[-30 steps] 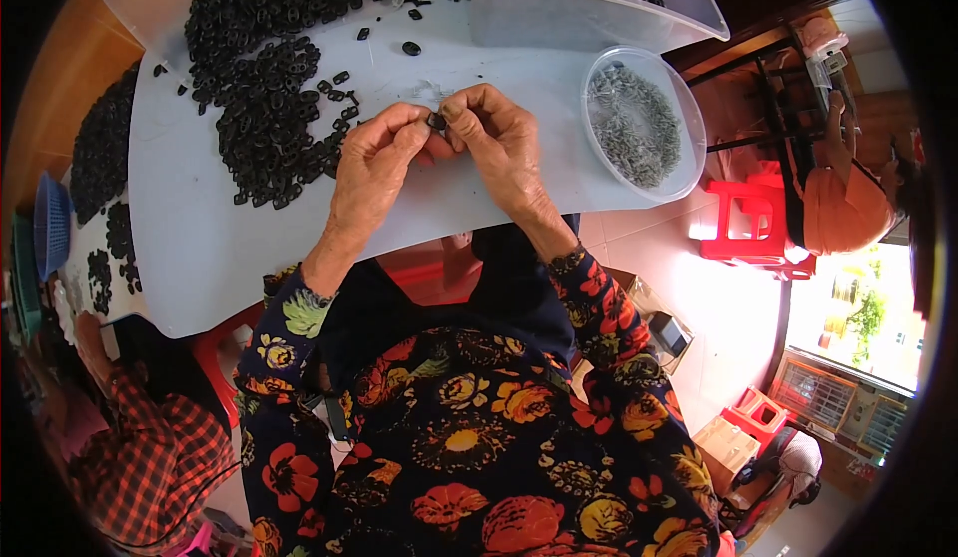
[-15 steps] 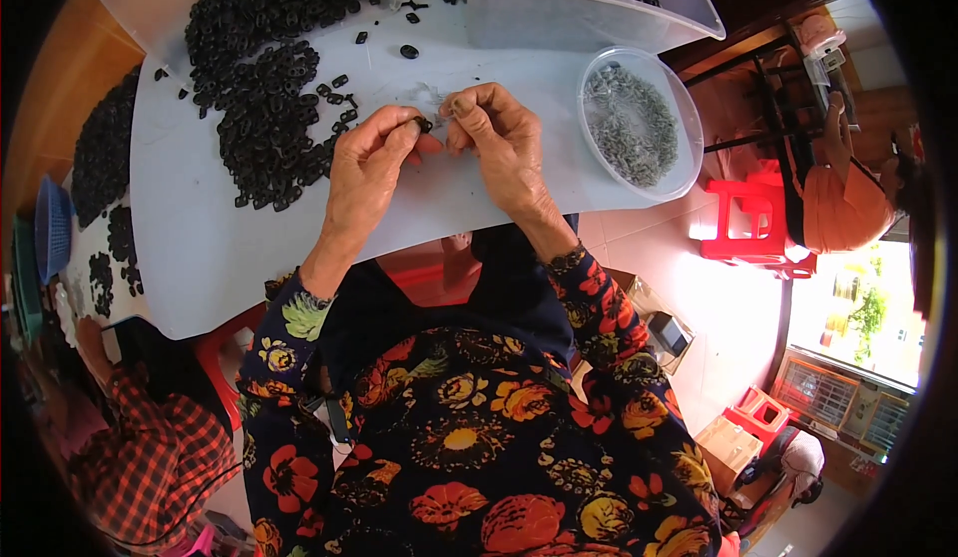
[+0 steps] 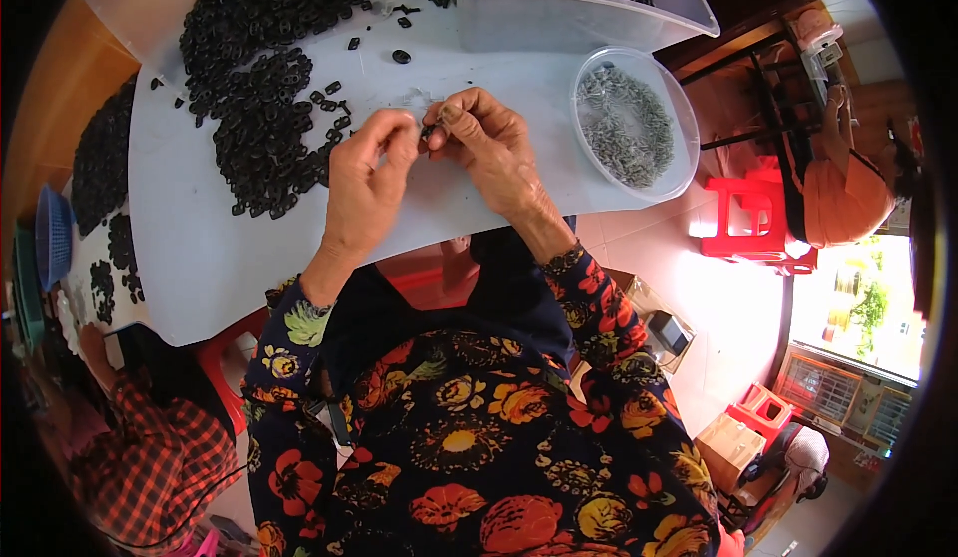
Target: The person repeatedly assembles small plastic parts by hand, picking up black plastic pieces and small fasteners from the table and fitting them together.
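Above the near part of the white table, my two hands meet fingertip to fingertip. A small black plastic part (image 3: 427, 135) shows between them, pinched in my right hand (image 3: 491, 150) by thumb and fingers. My left hand (image 3: 367, 180) is closed in a pinch right beside the part; what its fingertips hold, if anything, is hidden. Just beyond the hands lie a few small metal pieces (image 3: 424, 96) on the table. To the left spreads a large heap of black oval plastic parts (image 3: 264, 138). At the right stands a round clear tub (image 3: 689, 148) with many small silvery metal pieces inside.
A clear plastic bin (image 3: 589, 30) of black parts stands at the back right. Stray black parts (image 3: 401, 57) dot the tabletop (image 3: 180, 278). At far left are another black heap (image 3: 103, 163), a blue basket (image 3: 52, 238) and a person in checked sleeves (image 3: 165, 457). Red stools (image 3: 743, 218) stand at right.
My hands have come together. The black part, earlier at my left fingertips, is now in my right hand's pinch. The view has shifted slightly.
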A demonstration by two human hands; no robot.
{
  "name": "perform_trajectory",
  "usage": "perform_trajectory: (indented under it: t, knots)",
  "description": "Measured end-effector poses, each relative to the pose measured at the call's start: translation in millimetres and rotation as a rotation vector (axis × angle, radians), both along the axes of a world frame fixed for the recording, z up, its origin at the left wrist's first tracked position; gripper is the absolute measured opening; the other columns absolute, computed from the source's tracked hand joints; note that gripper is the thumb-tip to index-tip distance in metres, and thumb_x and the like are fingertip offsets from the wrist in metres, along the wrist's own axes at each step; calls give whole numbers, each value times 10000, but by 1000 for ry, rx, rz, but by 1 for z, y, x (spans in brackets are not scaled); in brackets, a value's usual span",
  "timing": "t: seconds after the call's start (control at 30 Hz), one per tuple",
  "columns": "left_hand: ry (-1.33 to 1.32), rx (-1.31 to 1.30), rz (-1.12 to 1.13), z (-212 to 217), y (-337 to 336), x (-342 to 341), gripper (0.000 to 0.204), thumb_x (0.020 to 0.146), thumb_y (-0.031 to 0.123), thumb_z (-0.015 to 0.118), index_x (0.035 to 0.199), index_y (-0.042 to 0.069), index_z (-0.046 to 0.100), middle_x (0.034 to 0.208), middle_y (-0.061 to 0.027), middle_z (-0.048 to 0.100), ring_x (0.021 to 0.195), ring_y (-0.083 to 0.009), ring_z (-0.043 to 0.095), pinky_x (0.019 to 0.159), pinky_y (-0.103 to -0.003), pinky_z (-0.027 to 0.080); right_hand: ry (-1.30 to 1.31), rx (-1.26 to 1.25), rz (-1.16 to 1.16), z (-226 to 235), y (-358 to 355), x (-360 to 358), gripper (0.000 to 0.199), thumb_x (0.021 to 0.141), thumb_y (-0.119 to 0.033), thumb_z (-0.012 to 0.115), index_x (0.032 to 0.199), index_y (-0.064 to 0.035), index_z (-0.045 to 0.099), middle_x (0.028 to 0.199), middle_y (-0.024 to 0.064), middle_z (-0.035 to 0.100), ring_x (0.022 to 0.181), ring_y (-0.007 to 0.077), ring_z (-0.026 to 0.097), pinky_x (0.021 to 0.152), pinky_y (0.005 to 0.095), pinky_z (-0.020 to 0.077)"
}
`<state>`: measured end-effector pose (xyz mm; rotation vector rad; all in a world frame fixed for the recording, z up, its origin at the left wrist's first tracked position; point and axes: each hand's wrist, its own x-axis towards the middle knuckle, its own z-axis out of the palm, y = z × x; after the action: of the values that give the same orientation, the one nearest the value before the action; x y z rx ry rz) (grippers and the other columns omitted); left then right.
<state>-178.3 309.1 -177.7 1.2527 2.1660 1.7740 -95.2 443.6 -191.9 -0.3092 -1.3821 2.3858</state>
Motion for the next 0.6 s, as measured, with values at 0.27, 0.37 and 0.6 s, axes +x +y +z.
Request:
perform_trajectory:
  t: [0.27,0.37,0.6]
  knots:
    - [-867,-17,-342,-8,-4,-15,201,903,183,585,935,-10,634,780,-41,623,703,-107,565,650,-238,448,20,273,25,0,0,1,124,937,-127,566,938,-3,559,870,52,620,758,97,576,704,248,493]
    - [-990,-17,-325,-10,-7,-17,181,899,163,583,940,-5,637,786,-45,626,726,-118,580,664,-255,451,35,349,14,2,-2,0,114,938,-118,563,940,-4,554,874,51,622,772,98,576,716,249,489]
    - [-1071,101,-355,-14,-7,-17,145,895,113,570,953,-2,636,810,-58,640,761,-131,594,708,-264,446,63,187,-79,-2,-2,-1,127,941,-115,555,926,11,565,857,45,623,789,97,578,725,252,491]
